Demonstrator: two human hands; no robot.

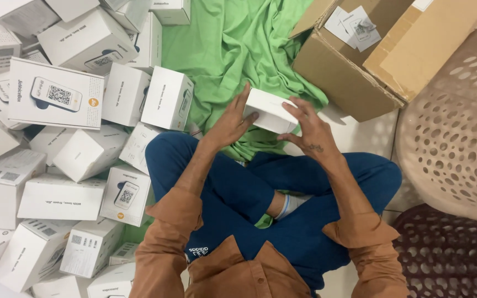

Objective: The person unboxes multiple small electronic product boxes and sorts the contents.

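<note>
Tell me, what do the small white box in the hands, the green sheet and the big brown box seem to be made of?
The small white box, held between left hand and right hand, looks like smooth matte paperboard, with crisp edges. The green sheet seems a soft woven cloth: it wrinkles and folds. The big brown box looks like corrugated cardboard, dull with bent flaps.

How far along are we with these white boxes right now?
Hard to call anything finished: a large pile of white boxes lies heaped on the person's left side. In hand: one small white box, gripped between the left hand and right hand over the green cloth. The brown carton stands open ahead on the right; its inside is not visible, so what is left cannot be counted.
</note>
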